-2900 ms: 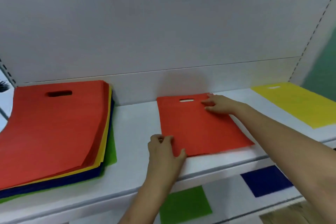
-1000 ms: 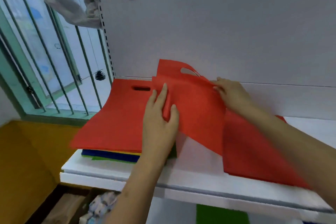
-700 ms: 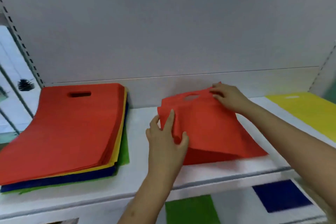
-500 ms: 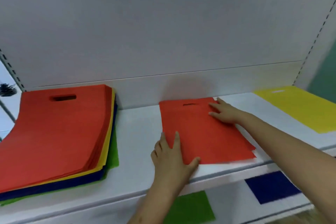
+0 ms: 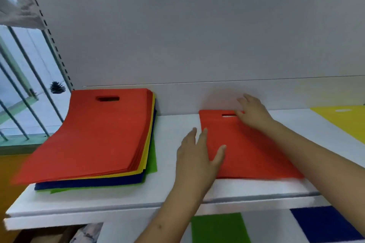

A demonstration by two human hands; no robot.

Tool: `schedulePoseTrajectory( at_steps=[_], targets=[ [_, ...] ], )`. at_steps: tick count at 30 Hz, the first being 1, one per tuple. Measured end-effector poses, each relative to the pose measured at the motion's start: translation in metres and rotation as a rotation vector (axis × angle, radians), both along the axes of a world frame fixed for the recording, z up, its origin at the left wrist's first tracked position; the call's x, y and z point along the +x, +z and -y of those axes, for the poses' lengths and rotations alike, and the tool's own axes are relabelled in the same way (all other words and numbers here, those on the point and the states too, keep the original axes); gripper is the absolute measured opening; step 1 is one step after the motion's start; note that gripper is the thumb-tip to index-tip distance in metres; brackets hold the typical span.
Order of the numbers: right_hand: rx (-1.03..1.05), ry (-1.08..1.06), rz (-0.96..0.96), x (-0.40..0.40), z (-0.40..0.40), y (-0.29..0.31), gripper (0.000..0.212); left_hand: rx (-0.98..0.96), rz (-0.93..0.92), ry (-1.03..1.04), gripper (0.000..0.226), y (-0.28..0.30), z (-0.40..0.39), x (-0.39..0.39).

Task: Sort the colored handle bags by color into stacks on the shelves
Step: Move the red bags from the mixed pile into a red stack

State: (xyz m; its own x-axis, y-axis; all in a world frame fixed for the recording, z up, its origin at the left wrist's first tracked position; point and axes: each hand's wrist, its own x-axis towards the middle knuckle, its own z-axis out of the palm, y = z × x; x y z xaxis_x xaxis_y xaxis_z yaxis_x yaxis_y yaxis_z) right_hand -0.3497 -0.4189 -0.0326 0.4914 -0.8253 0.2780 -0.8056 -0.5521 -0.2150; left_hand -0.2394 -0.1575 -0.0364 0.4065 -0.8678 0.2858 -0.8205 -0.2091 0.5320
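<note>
A mixed pile of handle bags lies on the left of the white upper shelf, red on top, with yellow, blue and green edges showing below. In the middle of the shelf lies a small stack of red bags, flat, handle slot toward the back. My left hand hovers at its left edge with straight fingers, the thumb over the red. My right hand is spread just above the top right corner, beside the handle slot. Neither hand holds anything.
A yellow bag lies at the right end of the upper shelf. On the lower shelf are a green bag and a blue bag. A white back panel rises behind; window bars stand to the left.
A red bag was carried from the left pile and laid flat on the middle red stack. Both hands have since lifted and spread off it.
</note>
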Motion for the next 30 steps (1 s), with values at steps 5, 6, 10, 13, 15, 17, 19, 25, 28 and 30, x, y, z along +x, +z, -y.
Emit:
schedulePoseTrajectory(
  at_steps=[5,6,10,13,15,17,19,25,28,30],
  targets=[
    [-0.104,0.304,0.189,0.109,-0.054,0.043,0.060,-0.331,0.054,0.179,0.058,0.046,-0.036,0.058],
    [-0.113,0.359,0.219,0.131,-0.069,0.048,0.061,-0.355,0.074,0.233,0.058,0.053,-0.046,0.072],
    [-0.216,0.521,0.204,0.203,-0.127,0.057,0.070,-0.330,0.088,0.498,0.061,0.063,-0.092,0.129],
    [-0.271,0.514,0.102,0.242,-0.148,0.049,0.082,-0.196,0.070,0.743,0.066,0.049,-0.128,0.175],
    [-0.268,0.470,0.021,0.259,-0.152,0.036,0.089,0.002,0.075,0.876,0.068,0.032,-0.150,0.200],
    [-0.272,0.451,-0.017,0.268,-0.152,0.022,0.087,0.132,-0.006,0.893,0.072,0.015,-0.164,0.212],
    [-0.329,0.475,-0.017,0.273,-0.153,0.014,0.076,0.162,0.008,0.879,0.070,0.007,-0.166,0.213],
    [-0.458,0.564,-0.024,0.278,-0.156,0.010,0.038,0.154,0.149,0.866,0.047,0.012,-0.154,0.200],
    [-0.404,0.574,-0.030,0.273,-0.161,0.013,0.035,0.025,0.126,0.816,0.041,0.013,-0.152,0.197],
    [-0.347,0.541,0.047,0.264,-0.161,0.022,0.033,-0.181,-0.084,0.737,0.029,0.020,-0.153,0.194]
  ],
)
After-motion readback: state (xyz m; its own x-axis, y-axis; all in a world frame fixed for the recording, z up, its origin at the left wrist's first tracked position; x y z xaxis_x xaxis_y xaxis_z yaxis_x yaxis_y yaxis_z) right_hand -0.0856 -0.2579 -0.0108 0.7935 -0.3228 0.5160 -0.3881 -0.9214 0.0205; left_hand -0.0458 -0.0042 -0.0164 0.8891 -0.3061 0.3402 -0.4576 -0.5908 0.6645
